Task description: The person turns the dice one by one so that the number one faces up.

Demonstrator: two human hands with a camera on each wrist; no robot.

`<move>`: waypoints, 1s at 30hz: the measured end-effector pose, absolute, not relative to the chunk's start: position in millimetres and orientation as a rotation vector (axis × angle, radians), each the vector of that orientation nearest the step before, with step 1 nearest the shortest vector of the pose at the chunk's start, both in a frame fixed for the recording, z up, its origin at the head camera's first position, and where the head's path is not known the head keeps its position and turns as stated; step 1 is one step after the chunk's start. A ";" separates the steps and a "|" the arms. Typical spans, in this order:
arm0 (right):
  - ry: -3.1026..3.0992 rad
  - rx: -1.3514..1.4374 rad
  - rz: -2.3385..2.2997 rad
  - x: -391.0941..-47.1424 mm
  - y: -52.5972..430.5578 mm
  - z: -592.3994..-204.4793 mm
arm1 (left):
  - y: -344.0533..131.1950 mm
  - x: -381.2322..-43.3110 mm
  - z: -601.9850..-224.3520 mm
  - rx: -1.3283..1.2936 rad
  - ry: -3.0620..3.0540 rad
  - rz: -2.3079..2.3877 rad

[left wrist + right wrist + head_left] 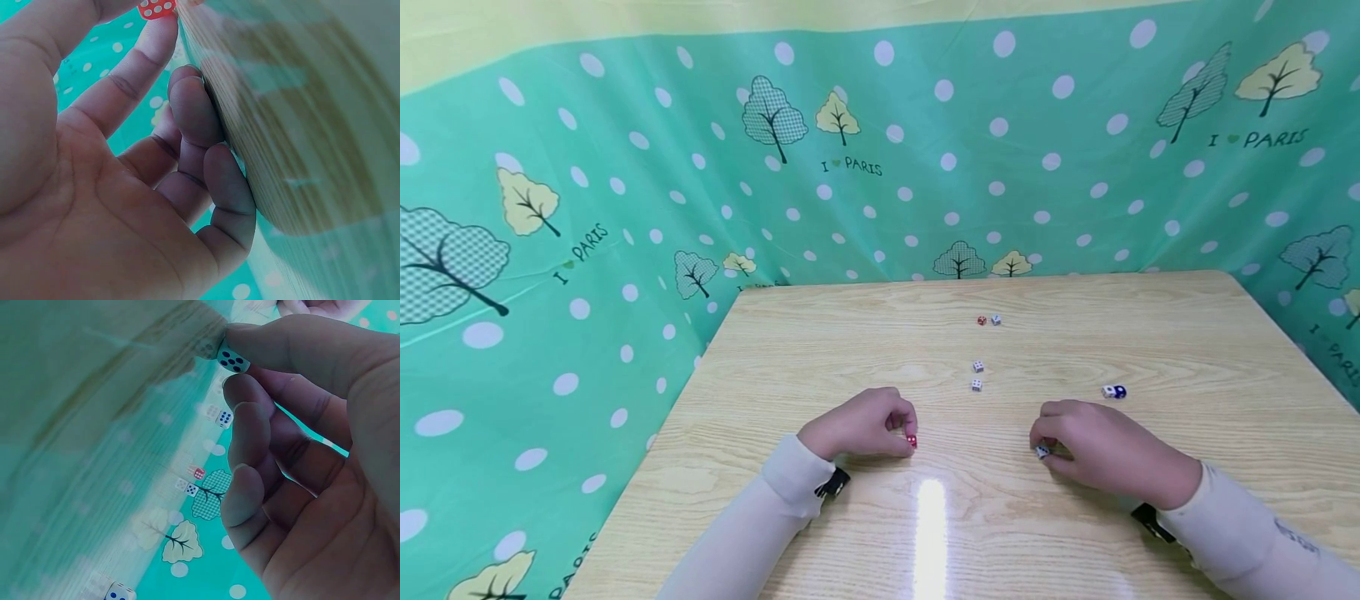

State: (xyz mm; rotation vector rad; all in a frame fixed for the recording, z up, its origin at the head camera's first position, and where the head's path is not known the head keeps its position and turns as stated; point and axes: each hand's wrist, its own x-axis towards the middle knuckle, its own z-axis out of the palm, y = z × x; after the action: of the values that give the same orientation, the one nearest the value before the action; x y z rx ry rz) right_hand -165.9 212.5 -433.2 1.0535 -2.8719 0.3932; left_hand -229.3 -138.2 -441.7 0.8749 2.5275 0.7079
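My left hand [867,423] pinches a red die with white pips [912,441] between thumb and forefinger, low over the wooden table [850,333]. In the left wrist view that red die [156,9] shows at the top edge, and the other fingers curl loosely beside the tabletop. Further right, my right hand [1097,446] pinches a white die [1042,452]. The right wrist view shows dark pips on this white die [232,357] by the thumb tip. Whether either die touches the table, I cannot tell.
Between and beyond the hands lie two white dice, the nearer die [977,385] and the farther die [978,366]. At the back sit a red die [982,320] and a white die [996,320]. Beyond my right hand, a white die [1108,391] adjoins a blue die [1121,392].
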 end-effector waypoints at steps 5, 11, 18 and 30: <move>-2.896 1.050 0.448 -166.4 214.4 -432.2 | -137.7 -229.6 -441.9 0.877 2.523 0.720; -2.875 1.051 0.530 -166.6 216.9 -430.8 | -137.0 -228.8 -441.0 0.875 2.524 0.723; -2.919 1.035 0.612 -169.6 219.8 -431.1 | -137.2 -228.8 -441.6 0.876 2.527 0.721; -2.998 1.043 0.838 -177.6 228.4 -435.7 | -137.6 -229.2 -442.4 0.882 2.531 0.714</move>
State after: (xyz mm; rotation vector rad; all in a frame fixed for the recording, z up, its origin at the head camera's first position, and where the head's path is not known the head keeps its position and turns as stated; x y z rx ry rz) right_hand -177.6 228.4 -435.7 1.0428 -2.9984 0.8384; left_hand -229.2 -137.6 -442.4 0.8817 2.5314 0.7135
